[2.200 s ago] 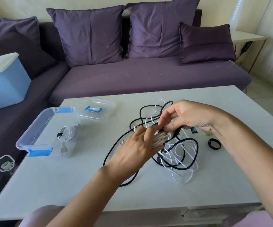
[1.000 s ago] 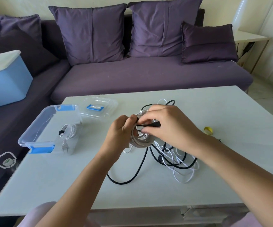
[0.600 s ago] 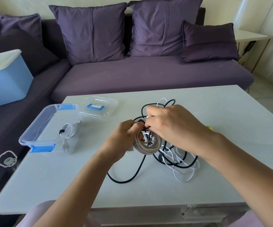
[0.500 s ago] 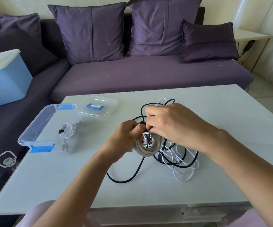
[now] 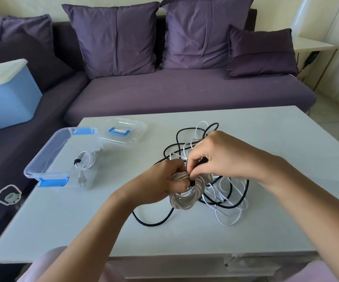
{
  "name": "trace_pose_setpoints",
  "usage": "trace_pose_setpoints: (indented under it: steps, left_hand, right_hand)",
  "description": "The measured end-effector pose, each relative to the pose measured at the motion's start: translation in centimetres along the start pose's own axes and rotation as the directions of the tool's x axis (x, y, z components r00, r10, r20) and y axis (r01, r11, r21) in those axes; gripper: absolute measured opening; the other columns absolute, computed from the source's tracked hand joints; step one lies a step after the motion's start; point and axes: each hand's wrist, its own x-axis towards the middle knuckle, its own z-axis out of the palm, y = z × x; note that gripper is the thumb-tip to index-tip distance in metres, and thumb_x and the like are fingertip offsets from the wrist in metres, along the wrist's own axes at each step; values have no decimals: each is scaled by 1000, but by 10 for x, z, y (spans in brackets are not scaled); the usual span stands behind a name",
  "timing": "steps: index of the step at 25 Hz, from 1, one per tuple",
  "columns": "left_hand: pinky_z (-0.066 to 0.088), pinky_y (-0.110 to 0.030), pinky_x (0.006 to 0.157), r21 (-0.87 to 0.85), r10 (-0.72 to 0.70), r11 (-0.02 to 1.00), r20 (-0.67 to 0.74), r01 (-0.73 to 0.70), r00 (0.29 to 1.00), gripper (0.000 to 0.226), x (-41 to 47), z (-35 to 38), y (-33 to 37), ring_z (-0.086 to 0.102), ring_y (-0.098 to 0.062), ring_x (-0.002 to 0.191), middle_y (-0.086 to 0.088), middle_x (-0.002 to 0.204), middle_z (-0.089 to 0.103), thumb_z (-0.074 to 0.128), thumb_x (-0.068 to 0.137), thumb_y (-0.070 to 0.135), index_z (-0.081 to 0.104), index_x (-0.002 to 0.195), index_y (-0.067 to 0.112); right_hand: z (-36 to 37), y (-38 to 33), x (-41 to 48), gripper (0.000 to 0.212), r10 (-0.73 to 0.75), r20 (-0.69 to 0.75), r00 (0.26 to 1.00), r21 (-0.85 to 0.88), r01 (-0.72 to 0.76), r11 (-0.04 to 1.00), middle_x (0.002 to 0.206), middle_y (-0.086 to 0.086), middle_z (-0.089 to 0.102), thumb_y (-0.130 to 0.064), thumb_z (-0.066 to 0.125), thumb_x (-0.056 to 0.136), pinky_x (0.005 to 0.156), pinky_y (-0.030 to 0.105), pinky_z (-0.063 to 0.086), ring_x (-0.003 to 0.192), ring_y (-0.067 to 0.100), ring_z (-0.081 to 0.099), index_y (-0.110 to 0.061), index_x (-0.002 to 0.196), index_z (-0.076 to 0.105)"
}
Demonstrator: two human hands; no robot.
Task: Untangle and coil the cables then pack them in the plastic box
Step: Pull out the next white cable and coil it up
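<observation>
Step in hand, by my reading: binding the coiled beige cable (image 5: 185, 202) with a short black tie (image 5: 202, 159) at the near-left edge of the loose black-and-white cable tangle (image 5: 228, 200) on the white table (image 5: 83, 220); left hand (image 5: 164, 180) fingers were curled round the coil, right hand (image 5: 222, 157) thumb and fingertips pinched the tie. The next move likely called for cinching the tie, then carrying the coil to the clear plastic box with blue latches (image 5: 40, 154), where one tied white cable (image 5: 85, 159) already lay. Against the frame 2.2 s earlier, both hands had closed together over the coil, and the right arm now covered the small black ring.
</observation>
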Motion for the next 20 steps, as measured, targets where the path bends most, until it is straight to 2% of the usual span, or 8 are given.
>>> trace_pose_setpoints:
  steps: [2,5,8,11,14,15,18,20]
  left_hand:
    - [41,-29,63,46,33,998,-2,-33,999,37,-1,2,-2,43,-8,67,-7,81,59,60,73,37,59,95,8]
    - [37,-23,59,48,138,990,-42,-136,990,60,-3,4,1,39,-6,63,7,71,52,53,72,64,57,90,7]
    - [34,-16,57,11,162,987,-93,-162,982,41,-3,6,4,38,-6,60,12,62,46,44,77,58,52,79,18]
    - [35,-16,58,72,156,986,-113,-148,981,41,-1,10,3,40,-8,62,10,65,48,45,79,61,55,82,21]
    - [32,-11,56,73,153,987,-142,-144,978,20,-1,11,4,41,-6,58,12,59,48,49,86,47,47,73,32]
    - [32,-11,55,62,142,989,-151,-134,978,20,-1,11,4,42,-5,57,14,57,49,48,87,41,44,70,32]
    - [34,-11,54,30,116,993,-179,-113,977,24,0,11,4,44,-2,54,19,56,54,46,89,32,44,66,30]
    - [34,-9,50,-5,87,996,-198,-90,976,27,1,10,4,44,-1,51,15,55,54,47,93,26,47,66,25]
  right_hand:
    - [2,2,0,8,34,21,999,72,-36,997,66,-6,68,-17,78,72,58,18,39,69,12,58,-23,73,74]
    - [-1,6,0,9,88,29,996,172,-92,981,69,-3,70,-17,78,72,64,33,45,66,17,60,-25,73,73]
    - [-7,11,0,10,106,20,994,269,-108,957,70,1,70,-16,80,71,62,35,45,69,26,61,-23,71,73]
    - [-7,15,1,9,102,52,993,321,-113,940,71,1,70,-13,80,71,62,32,46,64,19,61,-19,73,73]
    - [-3,18,3,12,118,63,991,395,-133,909,71,-8,68,-9,80,72,64,16,45,66,0,60,-17,77,72]
    - [-1,19,4,16,110,15,994,387,-108,916,77,-10,66,-10,81,70,70,14,45,72,-1,60,-18,79,70]
    - [1,23,5,30,70,-170,983,223,-30,974,95,-12,51,-22,84,65,84,13,38,92,0,52,-26,84,62]
    - [1,19,5,21,37,-198,979,182,0,983,94,-11,54,-21,82,69,85,20,41,92,4,54,-27,80,65]
